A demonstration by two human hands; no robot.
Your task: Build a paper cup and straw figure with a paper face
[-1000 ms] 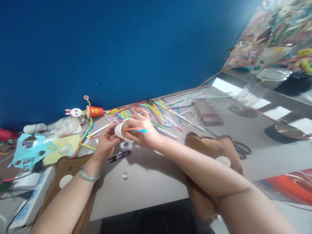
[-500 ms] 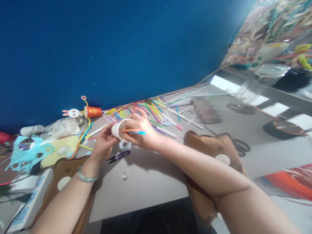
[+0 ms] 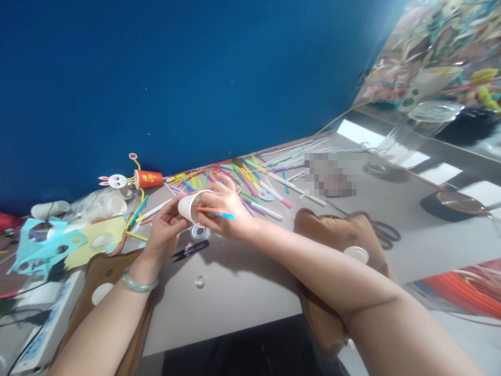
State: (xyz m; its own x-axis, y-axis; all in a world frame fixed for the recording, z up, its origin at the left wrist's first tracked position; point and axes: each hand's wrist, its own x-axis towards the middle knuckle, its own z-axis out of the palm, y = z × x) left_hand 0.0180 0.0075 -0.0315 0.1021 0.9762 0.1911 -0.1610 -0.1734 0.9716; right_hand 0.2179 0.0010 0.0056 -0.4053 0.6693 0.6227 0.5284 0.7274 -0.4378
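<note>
A white paper cup [image 3: 185, 209] lies tipped on its side between my two hands, its mouth towards the right. My left hand [image 3: 167, 224] grips the cup from the left, fingers and thumb around its wall. The fingers of my right hand [image 3: 229, 209] are closed at the cup's mouth, partly hidden inside it. Orange and blue strips [image 3: 215, 212], like thin straws or pipe cleaners, stick out of the mouth across my right hand. Just below the hands are a small tape roll [image 3: 199, 232] and purple-handled thread snips [image 3: 191, 251].
Several coloured sticks [image 3: 250, 180] lie scattered along the blue wall. A red cup with a rabbit face [image 3: 148, 178] stands at the left, near cut blue paper [image 3: 39, 245]. Brown cushions [image 3: 336, 235] lie under my forearms. At the right are scissors [image 3: 385, 235] and a glass container [image 3: 434, 117].
The view has shifted very slightly. Both hands keep their hold at the cup, and the strips barely move.
</note>
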